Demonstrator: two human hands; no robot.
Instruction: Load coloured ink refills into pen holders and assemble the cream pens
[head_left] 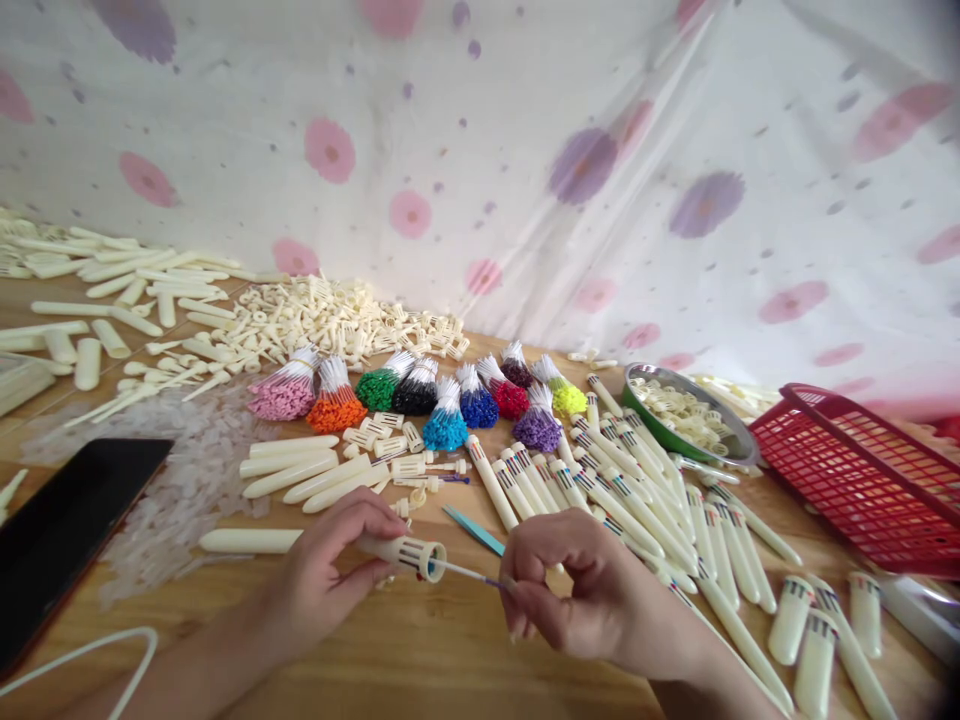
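Note:
My left hand (341,560) is closed around a cream slotted pen barrel (411,553), its open end turned to the right. Small coloured bits show inside the slots and the rim. Between thumb and finger, my right hand (574,590) pinches a thin white pen refill (469,571) by its blue-purple end. The refill's other end reaches into the barrel's mouth. Just beyond the hands lie turquoise tweezers (474,530). Cream pen tubes (311,470) and short slotted collars (386,435) rest behind my left hand.
Bundles of refills with coloured ends, such as orange (337,400), stand across the middle. Finished-looking multicolour pens (637,500) crowd the right, near a green-sided bowl (694,415) and a red basket (862,480). A phone (79,540) and clear plastic pieces (180,500) lie left.

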